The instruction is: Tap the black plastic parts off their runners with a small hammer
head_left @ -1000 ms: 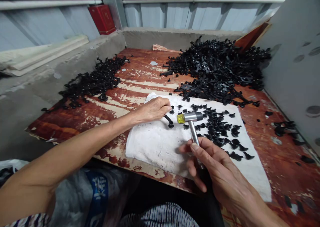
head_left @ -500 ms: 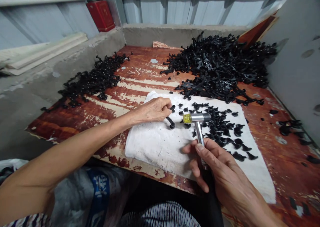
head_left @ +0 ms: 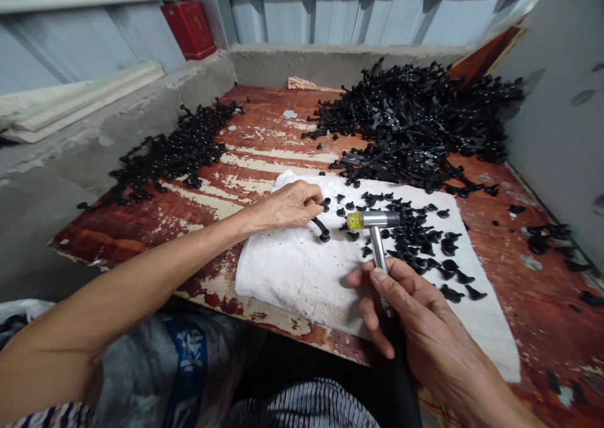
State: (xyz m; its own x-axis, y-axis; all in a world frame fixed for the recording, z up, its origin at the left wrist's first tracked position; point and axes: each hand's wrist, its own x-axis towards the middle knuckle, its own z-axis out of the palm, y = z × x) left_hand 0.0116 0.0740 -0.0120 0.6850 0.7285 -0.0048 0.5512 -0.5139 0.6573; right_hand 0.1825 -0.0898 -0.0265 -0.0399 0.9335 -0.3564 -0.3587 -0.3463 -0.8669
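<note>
My left hand point(head_left: 287, 206) rests on a white cloth point(head_left: 292, 270) with its fingers closed on a small curved black plastic piece point(head_left: 321, 228), whose free end lies on the cloth. My right hand point(head_left: 401, 308) grips the handle of a small metal hammer point(head_left: 374, 221) with a yellow face. The hammer head hovers just right of the black piece. Several loose black caps point(head_left: 415, 239) lie scattered on the cloth beside and behind the hammer.
The cloth lies on a worn red wooden board point(head_left: 264, 138). A large heap of black strips point(head_left: 415, 126) sits at the back right, a smaller pile point(head_left: 174, 154) at the left. Grey walls enclose the board; a red box point(head_left: 189, 28) stands on the ledge.
The hammer head has drifted slightly right and away from the black piece. My left hand keeps its hold in the same spot.
</note>
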